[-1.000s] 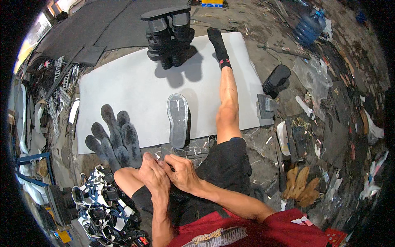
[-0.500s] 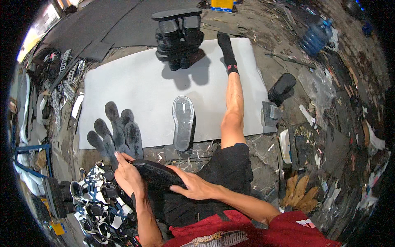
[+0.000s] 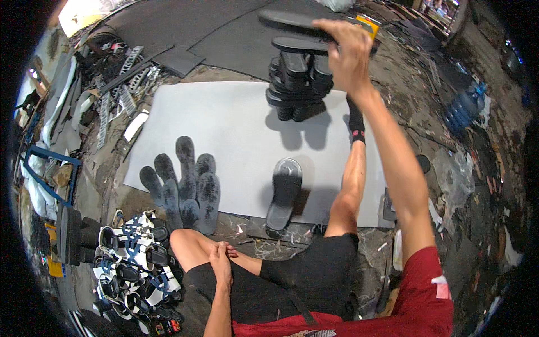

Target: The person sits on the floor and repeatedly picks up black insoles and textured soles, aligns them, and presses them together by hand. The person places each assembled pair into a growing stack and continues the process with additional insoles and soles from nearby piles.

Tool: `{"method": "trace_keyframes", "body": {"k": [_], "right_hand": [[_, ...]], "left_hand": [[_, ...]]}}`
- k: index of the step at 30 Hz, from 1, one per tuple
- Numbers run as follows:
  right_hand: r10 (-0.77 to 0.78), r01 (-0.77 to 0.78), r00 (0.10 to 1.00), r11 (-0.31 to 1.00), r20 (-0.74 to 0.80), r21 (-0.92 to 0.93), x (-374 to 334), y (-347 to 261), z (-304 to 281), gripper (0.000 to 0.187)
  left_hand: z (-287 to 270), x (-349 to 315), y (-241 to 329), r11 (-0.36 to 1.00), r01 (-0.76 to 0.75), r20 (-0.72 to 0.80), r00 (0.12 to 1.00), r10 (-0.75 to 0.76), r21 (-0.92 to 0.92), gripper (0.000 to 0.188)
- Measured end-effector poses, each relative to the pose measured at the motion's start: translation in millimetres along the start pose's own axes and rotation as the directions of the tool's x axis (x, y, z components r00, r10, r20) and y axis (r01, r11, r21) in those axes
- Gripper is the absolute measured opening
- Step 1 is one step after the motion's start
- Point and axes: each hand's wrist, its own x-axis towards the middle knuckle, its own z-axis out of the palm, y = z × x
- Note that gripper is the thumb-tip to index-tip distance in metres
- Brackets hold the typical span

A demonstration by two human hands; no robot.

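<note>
My right hand [image 3: 351,56], arm stretched far forward, grips a black sandal [image 3: 295,23] by one end; its straps cannot be made out. The sandal hangs just above a stack of black sandals [image 3: 295,73] at the far edge of the white sheet [image 3: 236,118]. My left hand [image 3: 222,263] rests by my bent knee with its fingers curled together and nothing visible in them. A single dark sole [image 3: 284,194] lies on the near part of the sheet, mostly in shadow. Several grey-black insoles [image 3: 188,185] overlap at the sheet's near left.
White, black and blue sandal straps [image 3: 135,269] are heaped left of my leg. Behind them are a black sandal [image 3: 68,235] and a blue frame [image 3: 53,168]. A blue water bottle [image 3: 466,108] lies at right among scraps. Dark sheets [image 3: 224,39] cover the far floor.
My right hand has carried the black sandal from my lap forward to above the stack. My left hand has let go and drawn back to my knee. The view has shifted left.
</note>
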Motion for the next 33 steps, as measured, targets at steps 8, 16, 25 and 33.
{"method": "trace_keyframes", "body": {"k": [8,16,25,33], "right_hand": [[0.177,-0.147,0.935,0.982,0.307,-0.12,-25,91,136,0.059],[0.409,-0.519,0.826,0.821,0.389,0.237,-215,-110,33,0.037],[0.573,-0.912,0.305,0.406,0.761,0.06,-307,-266,-166,0.011],[0.587,-0.923,0.316,0.371,0.746,0.099,-313,-275,-172,0.012]], "left_hand": [[0,8,-7,0.999,-0.008,-0.017,1.0,0.008,-0.036,0.022],[10,9,5,0.933,-0.129,0.013,0.991,0.133,0.337,0.02],[0,142,19,0.375,0.068,-0.196,0.928,0.315,0.924,0.084],[19,157,27,0.559,0.082,-0.199,0.968,0.153,0.825,0.068]]}}
